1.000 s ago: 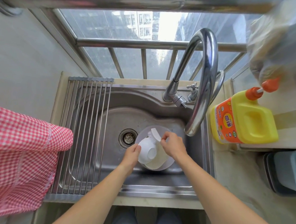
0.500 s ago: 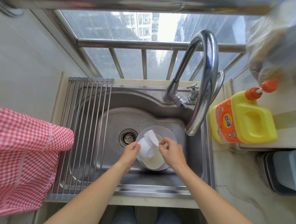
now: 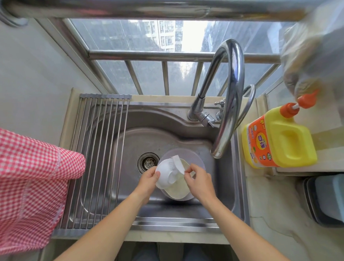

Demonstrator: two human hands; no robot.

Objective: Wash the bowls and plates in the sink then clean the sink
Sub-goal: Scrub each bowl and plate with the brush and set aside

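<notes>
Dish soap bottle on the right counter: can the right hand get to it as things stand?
Probably yes, once freed: the right hand is pinching the scrub brush, and nothing stands between it and the yellow dish soap bottle except the faucet spout above.

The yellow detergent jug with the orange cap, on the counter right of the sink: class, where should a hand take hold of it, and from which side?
Grip the yellow detergent jug by its moulded handle, the recessed loop on its upper right face. Come from above, fingers hooking into the recess. Its pump nozzle end looks too slender to lift by.
</notes>
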